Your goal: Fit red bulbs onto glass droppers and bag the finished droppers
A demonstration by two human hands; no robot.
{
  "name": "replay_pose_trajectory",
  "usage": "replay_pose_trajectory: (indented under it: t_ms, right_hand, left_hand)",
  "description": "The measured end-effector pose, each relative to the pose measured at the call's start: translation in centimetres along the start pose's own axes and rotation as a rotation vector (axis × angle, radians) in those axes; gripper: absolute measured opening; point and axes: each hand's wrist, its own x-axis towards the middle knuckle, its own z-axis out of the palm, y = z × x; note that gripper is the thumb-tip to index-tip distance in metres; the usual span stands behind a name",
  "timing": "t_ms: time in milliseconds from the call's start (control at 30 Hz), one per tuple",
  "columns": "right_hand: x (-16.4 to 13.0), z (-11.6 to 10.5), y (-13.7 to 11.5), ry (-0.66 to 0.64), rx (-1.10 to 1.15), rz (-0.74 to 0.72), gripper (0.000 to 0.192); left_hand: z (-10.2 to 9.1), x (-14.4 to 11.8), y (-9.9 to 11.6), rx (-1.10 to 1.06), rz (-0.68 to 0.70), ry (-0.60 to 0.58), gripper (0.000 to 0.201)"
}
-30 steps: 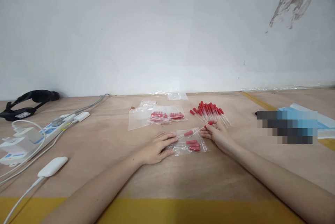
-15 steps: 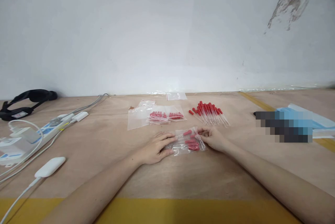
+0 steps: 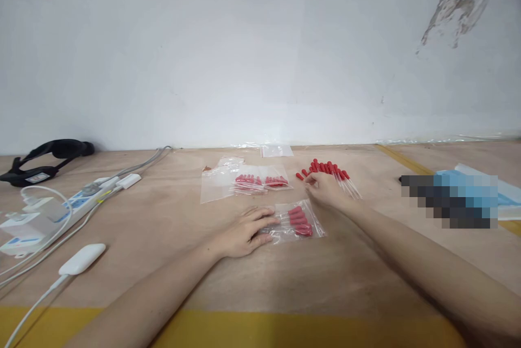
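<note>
Head view, single frame. At centre frame, the left hand [image 3: 246,230] lay flat, palm down, on the wooden table [image 3: 350,272], its fingers spread a little and pressing the left edge of a clear zip bag [image 3: 299,221] that held several red-capped droppers. Just above and right of that bag, the right hand [image 3: 323,188] rested at the near end of a loose pile of red-capped droppers [image 3: 331,170], fingers curled and pinched narrow at one dropper; whether it actually gripped that dropper could not be told.

Upper centre of the table: two filled bags of droppers [image 3: 260,181] lay side by side, overlapping an empty clear bag [image 3: 215,185] to their left. A further small clear bag [image 3: 277,150] lay against the white wall [image 3: 244,49].

Left edge of frame: a white power strip [image 3: 52,209] with cables, a white adapter [image 3: 82,259] on its cord, and a black strap [image 3: 46,155] near the wall.

Right edge of frame: blue sheet material [image 3: 484,185], partly blurred out.
</note>
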Motion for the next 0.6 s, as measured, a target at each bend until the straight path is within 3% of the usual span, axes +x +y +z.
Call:
replay_pose_trajectory:
  t_ms: [100, 233, 600]
  right_hand:
    - [2.1, 1.2, -1.3, -0.038, -0.153, 0.119, 0.021]
    - [3.5, 2.8, -2.3, -0.083, -0.186, 0.216, 0.025]
    - [2.4, 1.7, -1.6, -0.123, -0.172, 0.184, 0.021]
  left_hand:
    - [0.1, 0.0, 0.0, -0.001, 0.001, 0.005, 0.04]
    - [0.2, -0.1, -0.1, -0.004, 0.002, 0.01, 0.04]
    - [0.0, -0.1, -0.1, 0.01, -0.024, -0.024, 0.04]
